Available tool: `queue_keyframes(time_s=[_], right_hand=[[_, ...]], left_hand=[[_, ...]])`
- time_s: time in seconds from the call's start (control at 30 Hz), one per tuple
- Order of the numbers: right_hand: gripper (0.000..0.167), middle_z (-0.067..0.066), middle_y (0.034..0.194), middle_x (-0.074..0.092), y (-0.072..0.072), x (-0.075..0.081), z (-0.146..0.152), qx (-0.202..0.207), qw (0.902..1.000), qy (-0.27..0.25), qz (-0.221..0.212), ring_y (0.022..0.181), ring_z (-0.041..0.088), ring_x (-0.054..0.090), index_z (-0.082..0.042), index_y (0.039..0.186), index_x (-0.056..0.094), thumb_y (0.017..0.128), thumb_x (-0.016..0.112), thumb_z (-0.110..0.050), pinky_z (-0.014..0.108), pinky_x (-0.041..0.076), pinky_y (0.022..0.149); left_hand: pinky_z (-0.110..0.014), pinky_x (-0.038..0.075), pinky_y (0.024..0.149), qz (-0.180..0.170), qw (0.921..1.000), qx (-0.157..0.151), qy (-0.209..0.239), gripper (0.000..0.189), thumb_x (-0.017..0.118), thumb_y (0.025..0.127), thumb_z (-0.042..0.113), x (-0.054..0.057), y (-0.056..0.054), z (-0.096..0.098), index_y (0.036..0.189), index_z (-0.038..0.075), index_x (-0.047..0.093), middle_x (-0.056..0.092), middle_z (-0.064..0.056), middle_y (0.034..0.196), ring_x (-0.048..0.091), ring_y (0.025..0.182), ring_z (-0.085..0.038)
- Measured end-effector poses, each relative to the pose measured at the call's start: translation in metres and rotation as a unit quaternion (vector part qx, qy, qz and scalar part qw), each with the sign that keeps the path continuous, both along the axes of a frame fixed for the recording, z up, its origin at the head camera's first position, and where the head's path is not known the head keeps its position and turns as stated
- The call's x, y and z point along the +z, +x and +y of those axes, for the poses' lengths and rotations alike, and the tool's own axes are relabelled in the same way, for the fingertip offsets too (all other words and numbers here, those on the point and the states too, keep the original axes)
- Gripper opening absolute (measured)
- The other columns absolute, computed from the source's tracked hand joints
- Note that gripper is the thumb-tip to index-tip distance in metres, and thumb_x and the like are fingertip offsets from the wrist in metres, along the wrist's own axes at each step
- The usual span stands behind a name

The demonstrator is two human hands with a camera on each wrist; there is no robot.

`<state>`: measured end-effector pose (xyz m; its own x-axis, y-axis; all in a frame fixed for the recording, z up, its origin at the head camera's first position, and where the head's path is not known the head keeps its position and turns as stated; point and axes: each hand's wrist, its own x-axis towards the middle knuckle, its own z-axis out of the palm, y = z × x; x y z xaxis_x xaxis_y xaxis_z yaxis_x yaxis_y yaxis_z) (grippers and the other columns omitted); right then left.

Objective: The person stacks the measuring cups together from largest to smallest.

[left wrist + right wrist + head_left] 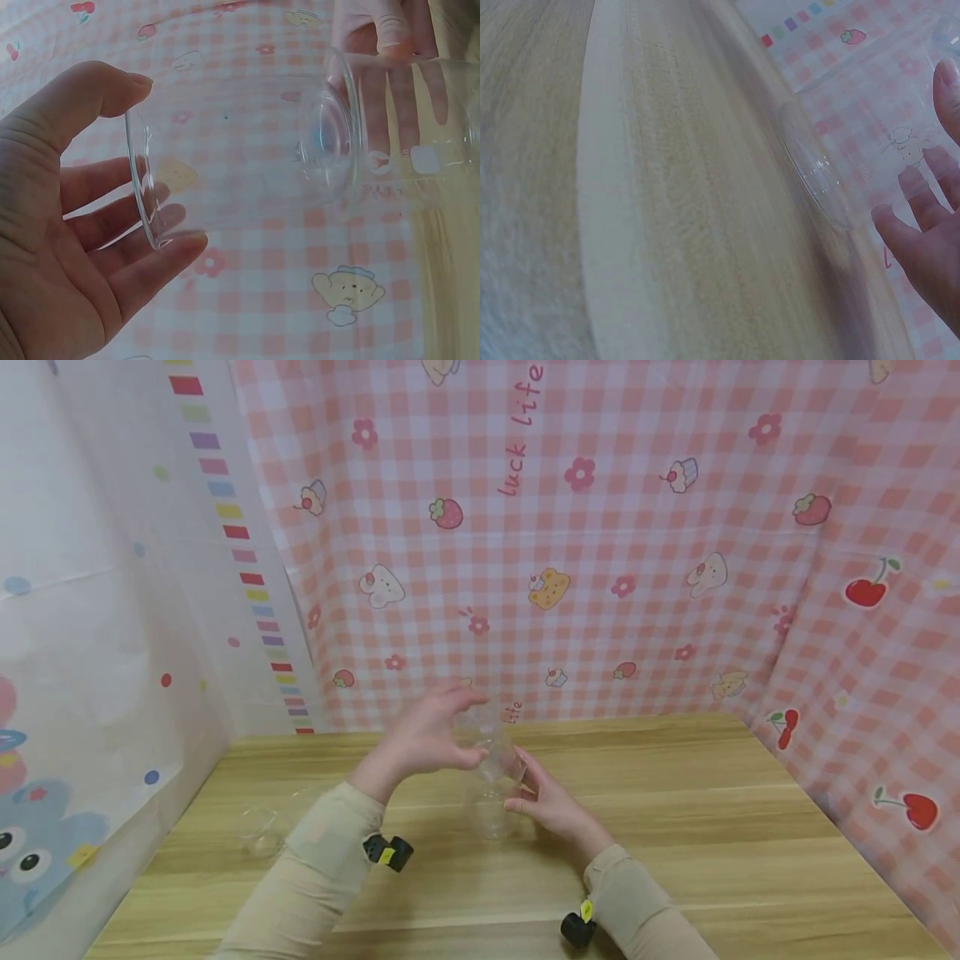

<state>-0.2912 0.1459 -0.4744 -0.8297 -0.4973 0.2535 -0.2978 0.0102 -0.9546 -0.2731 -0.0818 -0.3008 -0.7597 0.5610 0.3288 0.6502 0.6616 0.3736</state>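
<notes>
Two clear glass cups stand one above the other in the head view. My left hand [427,735] holds the upper glass cup [247,142] near its rim, with the thumb on one side and the fingers on the other. Its base meets the lower glass cup [491,818], which stands upright on the table. Around the lower cup's upper part curves my right hand [551,802]; its fingers show through the glass in the left wrist view. In the right wrist view, the lower cup's thick base [814,169] rests on the wood.
Another clear glass cup [258,831] stands at the left of the wooden table [712,843], beside my left forearm. A faint clear rim [303,793] shows behind it, partly hidden by the sleeve. Pink checked cloth [637,543] hangs along the table's back and right sides.
</notes>
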Motion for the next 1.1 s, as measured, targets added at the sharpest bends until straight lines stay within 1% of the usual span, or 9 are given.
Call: queue_keyframes(time_s=[0.17,0.27,0.33,0.37,0.5,0.6,0.77,0.9,1.1], right_hand=[[0.082,0.028,0.157,0.022,0.0,0.001,0.0,0.0,1.0,0.004,-0.002,0.142,0.044,0.026,-0.003,0.157,0.015,0.091,0.063,0.008,0.053,0.03,0.113],[0.083,0.027,0.158,0.022,0.0,0.0,0.001,0.001,1.0,0.007,0.003,0.143,0.044,0.025,-0.004,0.157,0.016,0.09,0.064,0.006,0.053,0.031,0.112],[0.083,0.026,0.158,0.021,-0.001,-0.001,0.001,0.002,0.9999,0.009,0.007,0.143,0.044,0.025,-0.005,0.157,0.016,0.09,0.065,0.005,0.053,0.031,0.112],[0.083,0.026,0.159,0.021,-0.001,-0.001,0.001,0.003,0.9999,0.008,0.008,0.143,0.044,0.024,-0.005,0.157,0.016,0.09,0.066,0.004,0.053,0.031,0.112],[0.084,0.025,0.159,0.021,-0.002,-0.001,0.001,0.006,0.9999,0.002,0.01,0.144,0.044,0.023,-0.004,0.157,0.017,0.089,0.067,0.003,0.052,0.03,0.113],[0.085,0.025,0.158,0.023,-0.002,0.0,0.002,0.005,0.9999,-0.001,0.01,0.143,0.043,0.025,-0.004,0.156,0.017,0.089,0.068,0.002,0.05,0.031,0.113],[0.084,0.024,0.158,0.025,-0.002,0.0,0.002,0.006,0.9999,0.0,0.009,0.143,0.04,0.026,-0.006,0.156,0.019,0.088,0.067,0.006,0.049,0.032,0.113],[0.084,0.025,0.157,0.026,-0.004,-0.001,0.002,0.007,0.9999,-0.003,0.013,0.143,0.041,0.027,-0.005,0.156,0.02,0.088,0.069,0.003,0.049,0.033,0.112],[0.088,0.027,0.155,0.028,-0.003,-0.001,0.002,-0.005,0.9999,-0.011,0.003,0.141,0.043,0.029,-0.002,0.155,0.021,0.085,0.073,0.0,0.048,0.034,0.112]], left_hand=[[-0.053,0.046,0.101,0.001,0.9999,-0.013,-0.007,0.071,0.085,0.073,0.029,-0.004,-0.002,0.002,0.135,0.009,0.059,0.056,-0.012,0.139,0.049,0.129,-0.033],[-0.056,0.041,0.105,0.001,0.9998,-0.015,-0.015,0.072,0.086,0.072,0.03,-0.007,-0.004,0.003,0.135,0.009,0.059,0.054,-0.012,0.141,0.04,0.138,-0.035],[-0.057,0.038,0.106,0.001,0.9997,-0.015,-0.02,0.073,0.086,0.071,0.031,-0.008,-0.005,0.004,0.135,0.009,0.059,0.053,-0.012,0.142,0.035,0.141,-0.036],[-0.057,0.039,0.105,0.003,0.9997,-0.015,-0.022,0.073,0.086,0.07,0.031,-0.009,-0.005,0.004,0.135,0.009,0.06,0.053,-0.011,0.142,0.036,0.141,-0.036],[-0.051,0.048,0.099,0.014,0.9994,-0.021,-0.025,0.072,0.086,0.07,0.032,-0.014,-0.008,0.004,0.133,0.01,0.061,0.057,-0.009,0.137,0.051,0.128,-0.032],[-0.048,0.051,0.094,0.012,0.9993,-0.026,-0.024,0.071,0.086,0.069,0.032,-0.017,-0.01,0.005,0.132,0.011,0.062,0.058,-0.008,0.135,0.057,0.119,-0.028],[-0.051,0.047,0.1,0.001,0.9993,-0.026,-0.027,0.071,0.086,0.069,0.031,-0.02,-0.01,0.006,0.133,0.012,0.062,0.055,-0.011,0.14,0.052,0.127,-0.03],[-0.052,0.045,0.102,0.0,0.999,-0.017,-0.041,0.072,0.086,0.069,0.032,-0.021,-0.009,0.008,0.133,0.013,0.062,0.052,-0.011,0.144,0.048,0.131,-0.031],[-0.052,0.042,0.105,-0.003,0.9982,-0.012,-0.059,0.071,0.086,0.07,0.032,-0.023,-0.009,0.011,0.134,0.014,0.062,0.054,-0.009,0.142,0.047,0.132,-0.029]])
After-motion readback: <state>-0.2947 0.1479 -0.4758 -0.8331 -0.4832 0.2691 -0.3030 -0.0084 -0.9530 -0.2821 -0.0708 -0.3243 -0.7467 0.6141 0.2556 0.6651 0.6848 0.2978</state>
